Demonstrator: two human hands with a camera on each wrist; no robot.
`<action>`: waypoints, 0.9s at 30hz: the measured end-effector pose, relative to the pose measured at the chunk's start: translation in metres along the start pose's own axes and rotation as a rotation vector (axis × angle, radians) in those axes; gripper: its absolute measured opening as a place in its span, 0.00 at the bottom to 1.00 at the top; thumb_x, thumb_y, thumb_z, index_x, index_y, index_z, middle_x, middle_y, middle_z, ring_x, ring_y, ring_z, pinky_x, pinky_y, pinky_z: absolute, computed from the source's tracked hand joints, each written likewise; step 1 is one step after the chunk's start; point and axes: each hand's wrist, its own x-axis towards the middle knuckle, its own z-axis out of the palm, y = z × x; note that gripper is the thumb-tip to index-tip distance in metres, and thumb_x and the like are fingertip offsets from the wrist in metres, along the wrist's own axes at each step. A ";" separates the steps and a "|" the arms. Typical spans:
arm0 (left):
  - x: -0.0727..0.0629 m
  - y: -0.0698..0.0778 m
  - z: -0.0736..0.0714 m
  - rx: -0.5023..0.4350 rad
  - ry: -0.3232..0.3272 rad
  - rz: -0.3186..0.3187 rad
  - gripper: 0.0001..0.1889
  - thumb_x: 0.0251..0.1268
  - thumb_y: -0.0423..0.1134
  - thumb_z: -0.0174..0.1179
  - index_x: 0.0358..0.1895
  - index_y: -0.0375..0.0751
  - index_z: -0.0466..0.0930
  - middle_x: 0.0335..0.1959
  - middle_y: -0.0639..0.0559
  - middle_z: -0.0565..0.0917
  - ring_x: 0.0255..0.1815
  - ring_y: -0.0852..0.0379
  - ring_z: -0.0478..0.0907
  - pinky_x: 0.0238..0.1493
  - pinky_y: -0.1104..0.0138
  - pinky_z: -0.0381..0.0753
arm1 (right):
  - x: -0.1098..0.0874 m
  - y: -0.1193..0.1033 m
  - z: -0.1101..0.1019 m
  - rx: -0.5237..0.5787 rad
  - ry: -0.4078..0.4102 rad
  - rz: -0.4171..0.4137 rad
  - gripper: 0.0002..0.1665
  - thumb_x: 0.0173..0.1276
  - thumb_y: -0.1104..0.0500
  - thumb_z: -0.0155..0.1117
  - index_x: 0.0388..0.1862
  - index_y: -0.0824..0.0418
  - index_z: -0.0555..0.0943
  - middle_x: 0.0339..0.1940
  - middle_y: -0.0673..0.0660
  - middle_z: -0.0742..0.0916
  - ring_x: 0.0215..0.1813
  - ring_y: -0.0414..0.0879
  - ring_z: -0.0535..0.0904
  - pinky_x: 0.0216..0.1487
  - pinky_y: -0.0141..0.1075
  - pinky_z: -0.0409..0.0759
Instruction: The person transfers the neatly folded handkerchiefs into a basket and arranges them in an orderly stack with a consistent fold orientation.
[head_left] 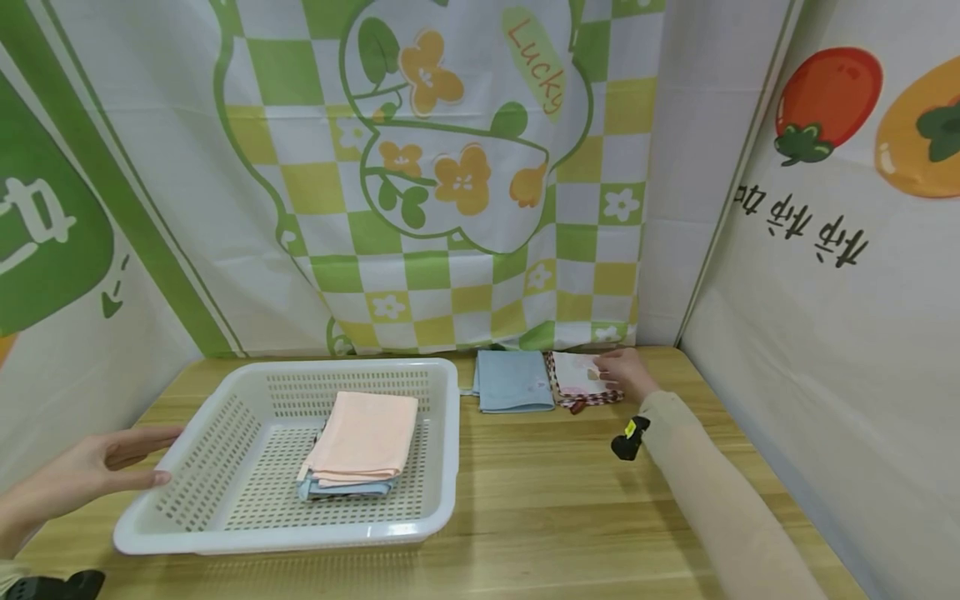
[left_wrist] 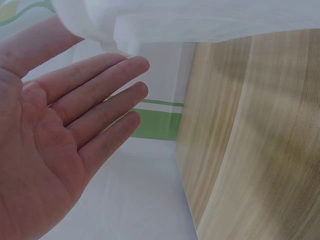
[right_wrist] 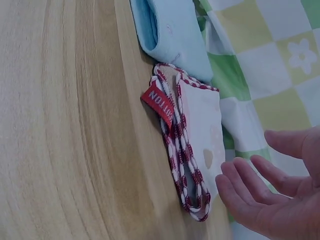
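At the left rim of a white plastic basket (head_left: 450, 467) is my left hand (head_left: 90, 475). Its fingers are extended along the rim, the thumb nearer the front; in the left wrist view the open palm (left_wrist: 45, 145) shows below the basket's edge. Inside the basket lies a folded peach towel (head_left: 367, 433) on top of folded blue cloth (head_left: 348, 490). At the back right, my right hand (head_left: 628, 372) is beside a folded white towel (right_wrist: 200, 132) with red-and-white braided edging and a red tag (right_wrist: 159, 104). The right fingers are loosely bent, with nothing between them.
A folded light-blue towel (head_left: 513, 381) lies left of the white towel, close to the basket's right side. The wooden table (head_left: 570, 508) meets a checked cloth hanging (head_left: 450, 308) at the back and a printed side wall (head_left: 810, 358) on the right.
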 end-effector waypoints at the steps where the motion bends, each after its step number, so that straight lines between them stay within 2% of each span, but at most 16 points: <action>1: 0.000 0.000 0.000 0.006 0.000 -0.001 0.37 0.66 0.49 0.59 0.70 0.30 0.58 0.66 0.24 0.64 0.53 0.67 0.75 0.42 0.41 0.77 | 0.000 0.000 0.000 0.005 0.006 0.001 0.33 0.70 0.55 0.56 0.65 0.78 0.64 0.62 0.74 0.74 0.61 0.62 0.74 0.58 0.47 0.77; 2: 0.000 0.001 0.000 0.012 0.000 -0.001 0.37 0.66 0.49 0.59 0.70 0.30 0.58 0.66 0.24 0.64 0.57 0.53 0.76 0.42 0.40 0.77 | 0.000 0.001 0.000 0.013 0.018 0.005 0.33 0.70 0.56 0.56 0.65 0.78 0.65 0.62 0.74 0.73 0.61 0.62 0.74 0.59 0.46 0.77; 4: -0.001 0.002 0.001 0.021 0.000 -0.006 0.37 0.66 0.49 0.58 0.70 0.29 0.58 0.66 0.23 0.64 0.60 0.30 0.69 0.42 0.41 0.77 | -0.001 0.002 0.000 0.032 0.041 0.011 0.32 0.71 0.57 0.55 0.65 0.77 0.65 0.63 0.74 0.73 0.62 0.62 0.73 0.60 0.46 0.76; 5: -0.001 0.003 0.001 0.023 -0.001 -0.009 0.37 0.66 0.49 0.58 0.70 0.29 0.57 0.66 0.23 0.63 0.60 0.22 0.63 0.42 0.41 0.77 | -0.002 0.002 0.001 0.042 0.052 0.023 0.31 0.72 0.58 0.53 0.66 0.77 0.63 0.65 0.73 0.71 0.65 0.63 0.70 0.63 0.47 0.73; 6: -0.001 0.003 0.001 0.022 0.001 -0.002 0.37 0.66 0.48 0.58 0.70 0.28 0.57 0.66 0.23 0.64 0.60 0.21 0.62 0.42 0.41 0.77 | -0.002 0.002 0.001 0.038 0.062 0.026 0.30 0.73 0.58 0.52 0.67 0.76 0.63 0.66 0.74 0.71 0.66 0.63 0.69 0.64 0.48 0.73; 8: -0.001 0.001 0.000 0.021 0.011 0.002 0.36 0.65 0.48 0.59 0.70 0.30 0.59 0.65 0.35 0.71 0.60 0.40 0.73 0.42 0.42 0.78 | -0.004 0.003 0.001 0.027 0.083 0.022 0.30 0.73 0.58 0.51 0.67 0.76 0.63 0.66 0.74 0.71 0.66 0.63 0.69 0.64 0.48 0.73; 9: -0.002 0.002 0.000 0.024 0.014 0.002 0.36 0.65 0.48 0.59 0.69 0.29 0.59 0.65 0.35 0.71 0.60 0.40 0.74 0.42 0.42 0.78 | -0.004 0.004 0.001 0.018 0.093 0.019 0.29 0.74 0.58 0.51 0.67 0.75 0.64 0.65 0.74 0.71 0.65 0.63 0.70 0.63 0.48 0.73; 10: -0.001 0.001 0.000 0.019 0.019 0.008 0.36 0.65 0.48 0.60 0.69 0.30 0.60 0.63 0.45 0.74 0.57 0.53 0.76 0.42 0.42 0.78 | -0.004 0.006 0.000 0.004 0.104 0.015 0.29 0.74 0.58 0.51 0.67 0.75 0.64 0.65 0.74 0.72 0.65 0.63 0.71 0.62 0.48 0.74; 11: -0.001 0.000 0.000 0.019 0.024 0.013 0.36 0.65 0.48 0.60 0.69 0.31 0.61 0.61 0.54 0.74 0.57 0.54 0.77 0.42 0.42 0.78 | -0.004 0.007 0.000 -0.005 0.114 0.013 0.29 0.73 0.57 0.51 0.66 0.75 0.65 0.64 0.74 0.72 0.64 0.62 0.72 0.61 0.47 0.75; 13: -0.001 -0.003 0.000 0.012 0.033 0.020 0.35 0.64 0.48 0.61 0.69 0.33 0.62 0.56 0.72 0.70 0.50 0.77 0.72 0.43 0.42 0.78 | -0.003 0.009 -0.001 -0.019 0.143 0.009 0.28 0.73 0.57 0.52 0.65 0.74 0.68 0.62 0.73 0.74 0.60 0.60 0.74 0.57 0.45 0.78; 15: -0.001 -0.004 0.000 0.008 0.033 0.022 0.35 0.63 0.48 0.61 0.69 0.33 0.62 0.54 0.77 0.69 0.50 0.75 0.73 0.43 0.42 0.78 | -0.001 0.012 -0.002 -0.030 0.166 0.004 0.27 0.72 0.58 0.53 0.64 0.74 0.69 0.60 0.72 0.76 0.55 0.57 0.77 0.52 0.42 0.81; 16: 0.000 -0.006 0.000 0.000 0.035 0.023 0.35 0.63 0.49 0.62 0.69 0.35 0.62 0.51 0.82 0.65 0.46 0.84 0.67 0.43 0.43 0.78 | -0.001 0.013 -0.003 -0.036 0.174 0.001 0.27 0.72 0.58 0.54 0.63 0.74 0.70 0.58 0.72 0.77 0.52 0.55 0.77 0.49 0.40 0.82; 17: 0.000 -0.006 0.000 0.001 0.036 0.023 0.35 0.63 0.49 0.62 0.69 0.35 0.62 0.52 0.81 0.65 0.46 0.84 0.67 0.43 0.43 0.78 | -0.001 0.015 -0.003 -0.033 0.180 -0.001 0.27 0.71 0.58 0.54 0.63 0.75 0.70 0.57 0.71 0.77 0.50 0.53 0.78 0.47 0.38 0.82; 18: 0.000 -0.007 0.000 -0.004 0.036 0.021 0.35 0.63 0.49 0.62 0.69 0.35 0.62 0.52 0.81 0.65 0.43 0.90 0.60 0.43 0.43 0.78 | 0.000 0.016 -0.003 -0.032 0.190 -0.003 0.26 0.71 0.58 0.55 0.62 0.75 0.71 0.55 0.71 0.78 0.47 0.51 0.78 0.44 0.36 0.82; 22: 0.001 -0.007 0.000 -0.004 0.032 0.017 0.35 0.63 0.49 0.61 0.69 0.35 0.62 0.56 0.71 0.68 0.43 0.92 0.57 0.43 0.43 0.78 | 0.004 0.023 -0.006 -0.038 0.209 -0.012 0.26 0.69 0.59 0.56 0.60 0.75 0.72 0.49 0.68 0.81 0.41 0.45 0.79 0.39 0.32 0.82; 27: 0.002 -0.008 0.000 -0.004 0.029 0.013 0.35 0.63 0.48 0.61 0.70 0.35 0.61 0.58 0.65 0.69 0.43 0.92 0.57 0.43 0.44 0.78 | 0.006 0.029 -0.009 -0.062 0.231 -0.008 0.24 0.68 0.59 0.58 0.57 0.74 0.74 0.42 0.63 0.83 0.38 0.44 0.80 0.37 0.30 0.81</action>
